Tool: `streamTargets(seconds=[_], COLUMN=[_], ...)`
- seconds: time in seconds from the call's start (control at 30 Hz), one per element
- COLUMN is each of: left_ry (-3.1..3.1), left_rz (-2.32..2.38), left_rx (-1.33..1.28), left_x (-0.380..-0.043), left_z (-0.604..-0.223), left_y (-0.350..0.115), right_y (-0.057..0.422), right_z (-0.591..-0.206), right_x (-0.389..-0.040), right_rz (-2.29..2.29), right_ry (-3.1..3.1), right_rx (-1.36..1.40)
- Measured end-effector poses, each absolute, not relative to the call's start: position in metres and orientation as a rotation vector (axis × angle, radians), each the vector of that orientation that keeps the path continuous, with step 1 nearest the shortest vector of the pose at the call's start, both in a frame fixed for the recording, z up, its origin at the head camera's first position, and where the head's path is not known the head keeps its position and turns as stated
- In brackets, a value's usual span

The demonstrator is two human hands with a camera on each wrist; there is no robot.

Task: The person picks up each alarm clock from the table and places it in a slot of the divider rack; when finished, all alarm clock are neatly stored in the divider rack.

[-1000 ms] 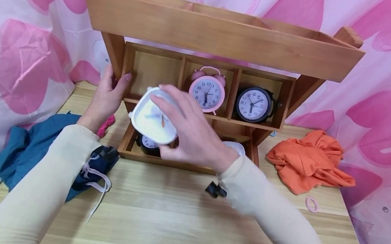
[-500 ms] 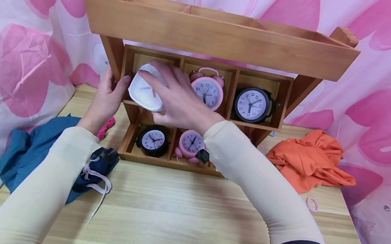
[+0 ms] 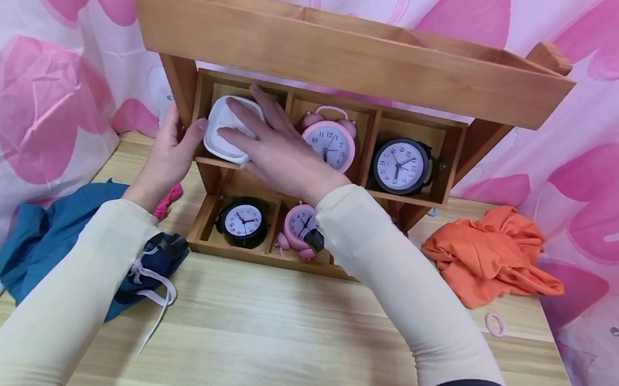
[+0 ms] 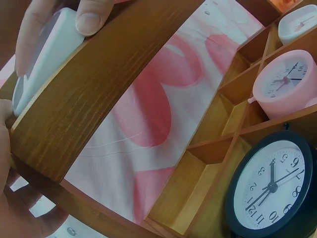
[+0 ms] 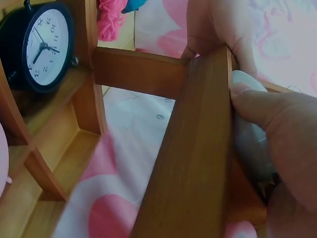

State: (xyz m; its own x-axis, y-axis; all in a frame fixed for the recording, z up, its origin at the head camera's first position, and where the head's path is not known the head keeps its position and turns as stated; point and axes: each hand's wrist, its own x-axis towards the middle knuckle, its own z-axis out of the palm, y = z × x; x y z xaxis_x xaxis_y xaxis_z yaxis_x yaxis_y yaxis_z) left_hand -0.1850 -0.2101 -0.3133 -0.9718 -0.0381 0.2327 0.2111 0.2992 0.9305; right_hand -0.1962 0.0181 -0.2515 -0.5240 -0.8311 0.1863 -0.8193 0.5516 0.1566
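Note:
In the head view, a white rounded-square alarm clock (image 3: pixel 228 129) sits in the upper left compartment of a wooden shelf rack (image 3: pixel 351 54). My right hand (image 3: pixel 277 143) lies over its face with fairly straight, spread fingers. The right wrist view has the thumb (image 5: pixel 257 104) against the clock's edge, by the compartment's front board. My left hand (image 3: pixel 171 148) grips the rack's left side, thumb in front and fingers behind. Beside the white clock stand a pink twin-bell alarm clock (image 3: pixel 330 142) and a black round alarm clock (image 3: pixel 400 165).
The lower tier holds another black clock (image 3: pixel 242 221), another pink clock (image 3: pixel 298 223) and a white one (image 4: pixel 299 22). Blue cloth with a drawstring (image 3: pixel 65 231) lies left on the table (image 3: pixel 273 338); orange cloth (image 3: pixel 488 257) and a pink ring (image 3: pixel 495 324) lie right.
My right hand has carried the white clock up and left into the upper left compartment, and its fingers have spread over the face. My left hand has stayed on the rack's side.

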Motion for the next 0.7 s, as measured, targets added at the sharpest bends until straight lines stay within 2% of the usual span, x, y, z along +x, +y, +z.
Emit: streamTargets(seconds=[0.23,0.47,0.7], left_ry=[-2.386,-2.38,-2.371], left_rz=[-1.733,-1.722,-1.652], left_rx=[-0.133,-0.14,-0.197], left_x=[-0.187,-0.183,-0.173], left_z=[-0.314,-0.313,-0.311], left_y=[-0.213,-0.216,-0.215], right_y=[0.018,0.03,0.077], right_z=[-0.258,-0.26,-0.265], right_x=[-0.195,-0.179,-0.149], right_rz=[-0.225,0.011,0.361], right_ry=[-2.56,-2.536,-2.325], right_rx=[1.343,1.314,1.259])
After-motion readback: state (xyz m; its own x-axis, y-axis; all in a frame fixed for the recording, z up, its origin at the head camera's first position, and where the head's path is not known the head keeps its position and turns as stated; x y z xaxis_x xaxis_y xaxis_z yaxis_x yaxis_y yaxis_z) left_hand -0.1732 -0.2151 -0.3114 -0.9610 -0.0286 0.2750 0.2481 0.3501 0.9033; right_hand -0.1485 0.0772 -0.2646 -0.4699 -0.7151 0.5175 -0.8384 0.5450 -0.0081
